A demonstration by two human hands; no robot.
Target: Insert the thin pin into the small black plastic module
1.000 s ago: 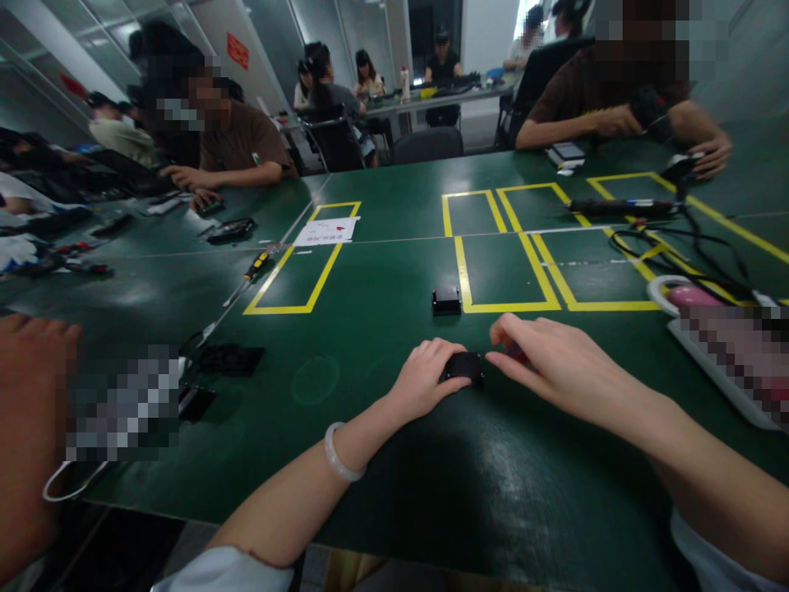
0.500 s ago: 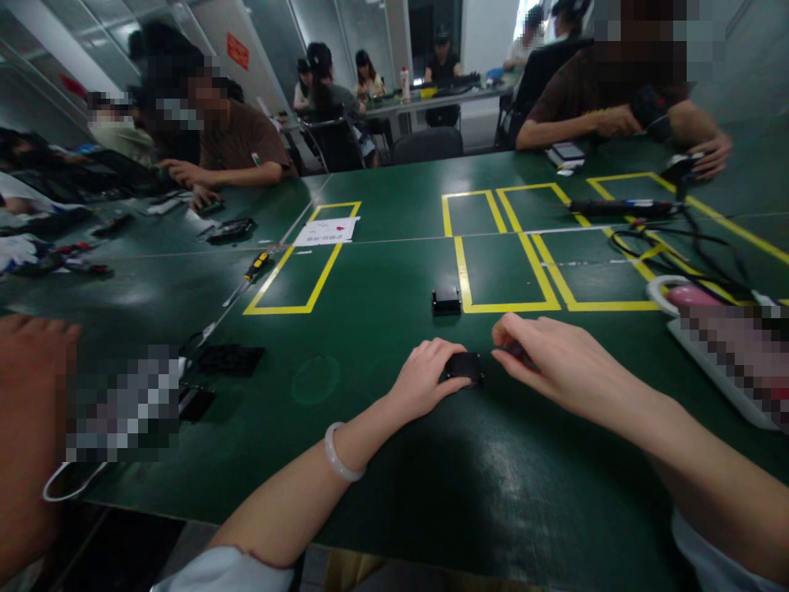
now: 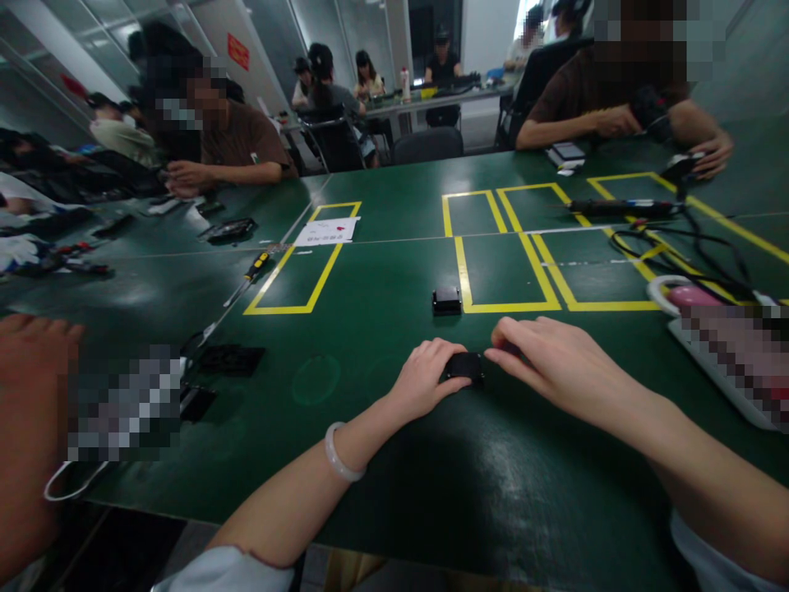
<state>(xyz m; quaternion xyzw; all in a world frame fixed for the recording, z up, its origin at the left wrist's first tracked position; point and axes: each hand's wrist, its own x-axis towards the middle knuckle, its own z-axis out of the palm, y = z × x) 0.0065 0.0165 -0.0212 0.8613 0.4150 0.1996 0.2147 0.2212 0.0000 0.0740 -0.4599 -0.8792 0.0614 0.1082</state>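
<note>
My left hand (image 3: 430, 374) grips the left side of a small flat black rectangular part (image 3: 466, 369) and keeps it on the green table (image 3: 394, 460). Small bright spots show at the part's corners. Just right of it, my right hand (image 3: 536, 349) is closed with thumb and forefinger near each other, its fingertips a short way from the part's edge. Whatever is in the right fingers is hidden or too small to name. Beyond my hands stands a small black block-like piece (image 3: 446, 301), touched by neither hand.
Yellow tape outlines (image 3: 511, 308) mark the table. A yellow-black screwdriver (image 3: 256, 267) and a paper label (image 3: 326, 232) lie to the left. Cables (image 3: 684, 247) and a light-coloured tray (image 3: 721, 378) are at right. Another person's arm (image 3: 30, 427) is at the left edge; co-workers sit opposite.
My right hand has shifted slightly left, nearer the flat black part. My left hand stays in place. A co-worker at the far left has drawn their hands together.
</note>
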